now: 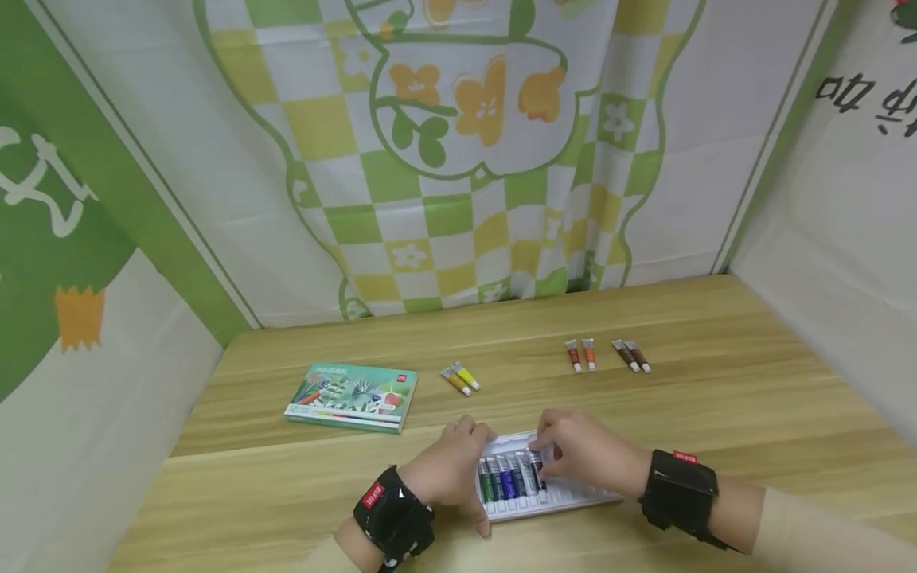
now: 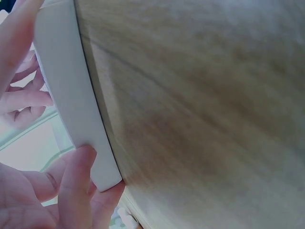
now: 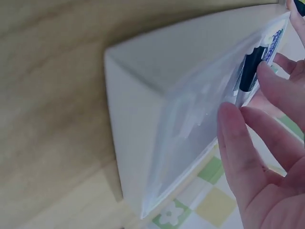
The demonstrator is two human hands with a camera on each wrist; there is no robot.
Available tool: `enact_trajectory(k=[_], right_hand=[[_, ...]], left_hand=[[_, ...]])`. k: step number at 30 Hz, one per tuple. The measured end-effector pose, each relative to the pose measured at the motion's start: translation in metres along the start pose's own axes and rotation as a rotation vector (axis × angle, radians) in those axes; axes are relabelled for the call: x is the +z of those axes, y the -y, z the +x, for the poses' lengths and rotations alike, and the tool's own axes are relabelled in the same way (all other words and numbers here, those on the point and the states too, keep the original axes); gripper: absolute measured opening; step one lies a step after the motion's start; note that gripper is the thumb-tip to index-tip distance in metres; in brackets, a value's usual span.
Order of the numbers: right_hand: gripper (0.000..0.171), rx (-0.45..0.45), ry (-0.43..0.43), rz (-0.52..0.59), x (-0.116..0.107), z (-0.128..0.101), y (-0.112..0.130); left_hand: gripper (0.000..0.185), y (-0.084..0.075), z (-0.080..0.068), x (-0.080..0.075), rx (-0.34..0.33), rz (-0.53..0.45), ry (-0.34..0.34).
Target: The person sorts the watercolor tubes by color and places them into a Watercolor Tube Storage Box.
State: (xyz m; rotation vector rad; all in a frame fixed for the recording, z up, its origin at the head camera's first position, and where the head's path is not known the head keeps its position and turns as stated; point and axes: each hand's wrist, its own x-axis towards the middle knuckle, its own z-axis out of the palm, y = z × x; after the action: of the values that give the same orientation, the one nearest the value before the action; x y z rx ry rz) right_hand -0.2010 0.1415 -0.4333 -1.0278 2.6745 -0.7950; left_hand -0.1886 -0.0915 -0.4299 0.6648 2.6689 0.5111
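A white plastic paint tray (image 1: 573, 495) lies on the table in front of me. My left hand (image 1: 451, 461) grips its left end, and the left wrist view shows fingertips against the tray's side wall (image 2: 71, 81). Lined up in the left part of the tray are several paint tubes, among them a green tube (image 1: 486, 484) and a blue tube (image 1: 507, 482). At the right of this row, my right hand (image 1: 583, 450) pinches a black paint tube (image 3: 251, 69) between thumb and fingers. The tray's right-hand slots hold no tubes.
Left of the tray lies a teal paint box (image 1: 351, 398). Farther back are yellow tubes (image 1: 462, 377), red and orange tubes (image 1: 589, 355), and dark brown tubes (image 1: 632, 356), in pairs. A checkered curtain (image 1: 458, 223) hangs behind the table.
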Motion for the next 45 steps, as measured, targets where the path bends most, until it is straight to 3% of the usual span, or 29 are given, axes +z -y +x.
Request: enact_trajectory(k=[7,23,29,32,39,45], right_hand=[[0.034,-0.004,0.018,0.078,-0.002,0.001,-0.004],[0.025,0.214,0.032,0.437,-0.005,0.011,-0.004],[0.024,0.216,0.035,0.509,-0.003,0.008,-0.005],[0.024,0.191,0.041,0.455,0.001,0.006,-0.006],[0.034,0.067,0.023,0.148,0.004,-0.001,-0.007],[0.025,0.022,0.042,0.071,-0.001,-0.003,0.0]], left_hand=[[0.114,-0.001,0.002,-0.003,-0.011,-0.006,0.008],[0.113,-0.003,0.003,-0.007,-0.014,-0.013,0.003],[0.113,-0.002,0.002,-0.005,-0.016,-0.01,0.006],[0.113,-0.002,0.001,-0.003,-0.008,-0.006,0.008],[0.113,-0.002,0.001,-0.001,0.0,0.006,0.015],[0.113,-0.001,0.001,-0.001,-0.005,-0.001,0.012]])
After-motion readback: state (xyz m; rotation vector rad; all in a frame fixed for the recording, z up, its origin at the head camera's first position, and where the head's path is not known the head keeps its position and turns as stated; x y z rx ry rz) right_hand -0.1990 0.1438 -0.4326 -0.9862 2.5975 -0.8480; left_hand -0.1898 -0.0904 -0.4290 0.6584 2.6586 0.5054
